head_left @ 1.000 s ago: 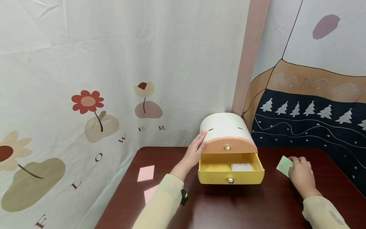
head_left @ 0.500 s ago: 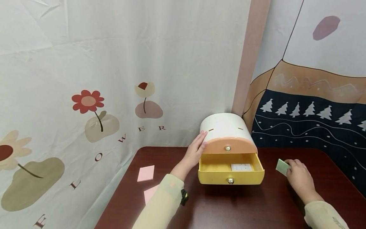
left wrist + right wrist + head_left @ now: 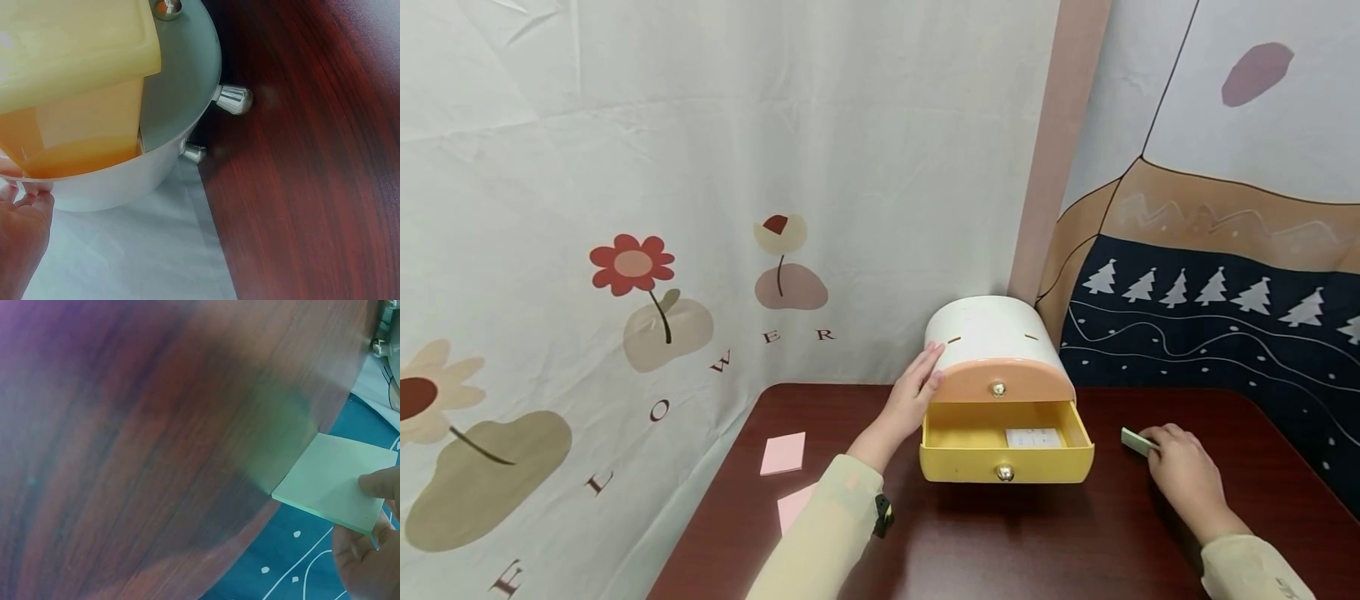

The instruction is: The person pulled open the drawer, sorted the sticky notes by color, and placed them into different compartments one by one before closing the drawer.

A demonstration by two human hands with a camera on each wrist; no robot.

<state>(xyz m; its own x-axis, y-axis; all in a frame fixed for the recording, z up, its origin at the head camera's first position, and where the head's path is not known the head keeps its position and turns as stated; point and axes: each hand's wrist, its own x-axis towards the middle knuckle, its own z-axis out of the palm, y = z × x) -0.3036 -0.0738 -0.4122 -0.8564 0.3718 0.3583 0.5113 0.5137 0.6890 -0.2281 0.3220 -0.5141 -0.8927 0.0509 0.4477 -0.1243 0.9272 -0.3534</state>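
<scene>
My right hand (image 3: 1187, 475) pinches a pale green sticky note pad (image 3: 334, 481) between thumb and fingers, to the right of a small drawer box (image 3: 988, 325). In the head view the pad shows nearly edge-on. The box has a white domed top, a peach upper drawer (image 3: 961, 385) that is closed, and a yellow lower drawer (image 3: 962, 467) pulled out. A white pad with faint print (image 3: 1033, 437) lies inside the yellow drawer. Against the left side of the box rests my left hand (image 3: 908, 404), fingers extended along it; its fingertips show at the box's edge in the left wrist view.
Two pink sticky note pads (image 3: 783, 454) lie on the dark red-brown table (image 3: 970, 550) at the left, the nearer one partly behind the left sleeve (image 3: 827, 533). Curtains (image 3: 880, 167) with printed flowers and trees hang right behind the table.
The green pad has tilted from showing its broad face to nearly edge-on as my right hand turned and shifted slightly left. My left hand and the box have stayed put.
</scene>
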